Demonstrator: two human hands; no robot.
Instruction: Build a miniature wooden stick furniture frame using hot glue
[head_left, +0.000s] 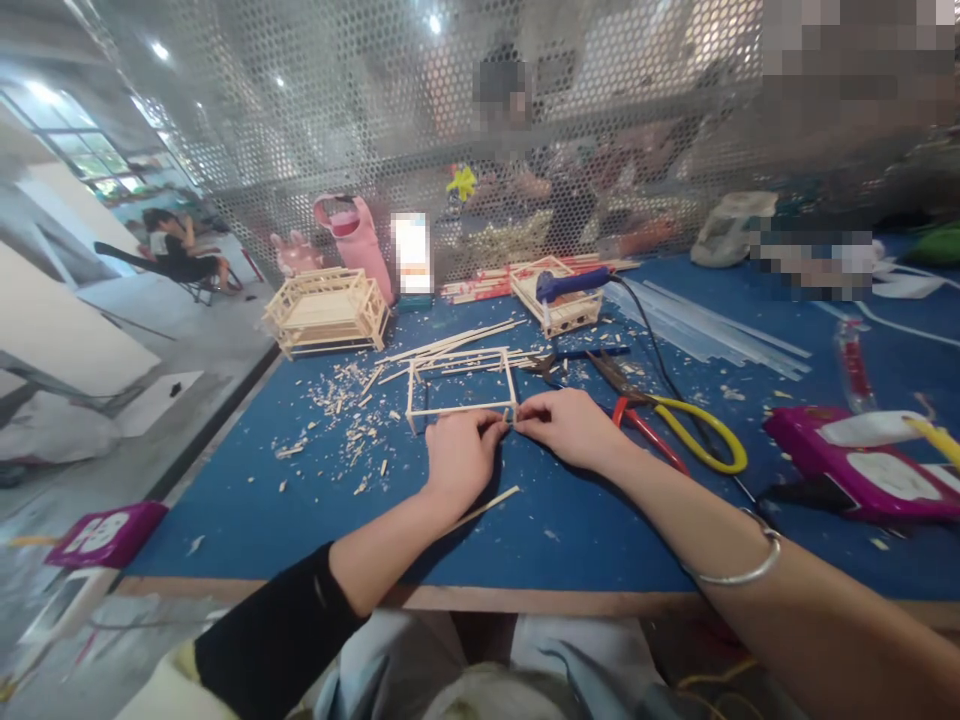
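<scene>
A small frame of thin wooden sticks (459,385) stands on the blue table (300,500). My left hand (459,455) is closed in a pinch at the frame's near right corner. My right hand (566,425) pinches the same corner from the right side, its fingertips touching those of the left. A loose stick (491,503) lies on the table just under my left wrist. A silver bangle (739,570) circles my right forearm.
Finished stick furniture (328,310) stands at the back left, another piece with a blue glue gun (574,285) behind the frame. Yellow and red-handled shears (675,420) lie right of my hands. Wood chips litter the left; a magenta case (862,470) sits far right. A perforated screen backs the table.
</scene>
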